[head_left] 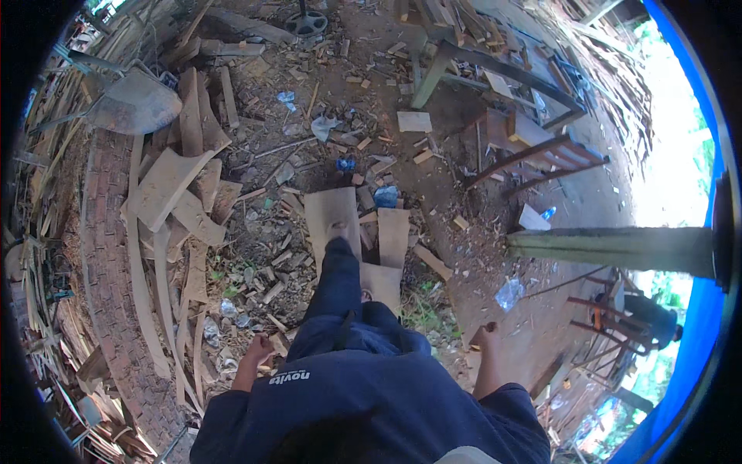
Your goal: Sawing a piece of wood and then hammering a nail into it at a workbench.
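My left hand (pixel 260 350) hangs beside my body with its fingers curled in, and I see nothing in it. On the other side, my right hand (pixel 485 337) is loosely closed too, with no object showing. Neither hand touches anything around it. One foot (pixel 338 230) is set forward on a broad wooden board (pixel 318 207). My other foot, mostly hidden by my leg, is on or beside a second board (pixel 384 283). A third flat piece of wood (pixel 393 238) lies just to the right.
Curved wood offcuts (pixel 166 189) are heaped at left, along a brick edging (pixel 108 255). A wheelbarrow (pixel 137 102) stands beyond them. Wood scraps and plastic litter the dirt. At right are a slatted wooden frame (pixel 545 158), a thick post (pixel 610 244) and a person (pixel 653 319) farther off.
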A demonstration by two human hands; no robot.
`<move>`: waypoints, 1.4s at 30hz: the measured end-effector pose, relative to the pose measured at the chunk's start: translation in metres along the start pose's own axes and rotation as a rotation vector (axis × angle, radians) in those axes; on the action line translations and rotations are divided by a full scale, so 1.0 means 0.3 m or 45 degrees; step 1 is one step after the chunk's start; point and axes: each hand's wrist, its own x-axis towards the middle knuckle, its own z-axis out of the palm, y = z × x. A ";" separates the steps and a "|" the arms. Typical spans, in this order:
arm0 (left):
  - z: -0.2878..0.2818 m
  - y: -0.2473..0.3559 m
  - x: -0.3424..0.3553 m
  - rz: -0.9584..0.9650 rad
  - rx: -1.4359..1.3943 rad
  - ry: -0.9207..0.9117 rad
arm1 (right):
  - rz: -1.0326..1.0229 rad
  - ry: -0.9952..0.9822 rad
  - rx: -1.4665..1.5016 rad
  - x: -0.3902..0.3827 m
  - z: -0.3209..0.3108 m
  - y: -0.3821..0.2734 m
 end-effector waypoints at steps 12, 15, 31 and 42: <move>-0.292 0.923 0.590 0.049 -0.201 -0.012 | -0.070 -0.389 -0.115 0.034 0.336 -0.914; -0.408 1.271 0.691 0.031 -0.020 -0.143 | 0.019 -0.088 0.072 0.140 0.325 -1.047; -0.016 2.907 1.084 0.452 0.294 0.042 | 0.177 -0.152 0.244 1.526 0.200 -1.268; -0.015 3.010 1.210 0.169 0.540 0.039 | -0.068 -0.052 0.099 2.015 -0.127 -1.805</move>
